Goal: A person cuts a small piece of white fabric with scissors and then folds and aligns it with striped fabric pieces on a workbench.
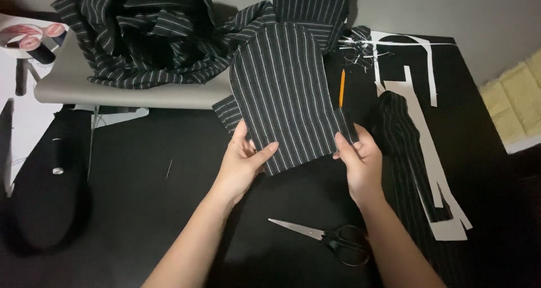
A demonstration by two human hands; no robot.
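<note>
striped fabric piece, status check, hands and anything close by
Left hand and right hand pinch striped fabric piece by its lower edge. Scissors lie below, pencil beside.

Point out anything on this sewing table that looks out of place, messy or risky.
A bare needle lies loose on the dark table, hard to spot. The scissors lie slightly open below the hands. Thread scraps litter the top near the pencil. The striped fabric piece held in both hands looks undamaged.

Scissors (pixel 329 240) before the fabric piece (pixel 284 91); pencil (pixel 342 88) right of it; paper pattern (pixel 420 124) farther right.
</note>
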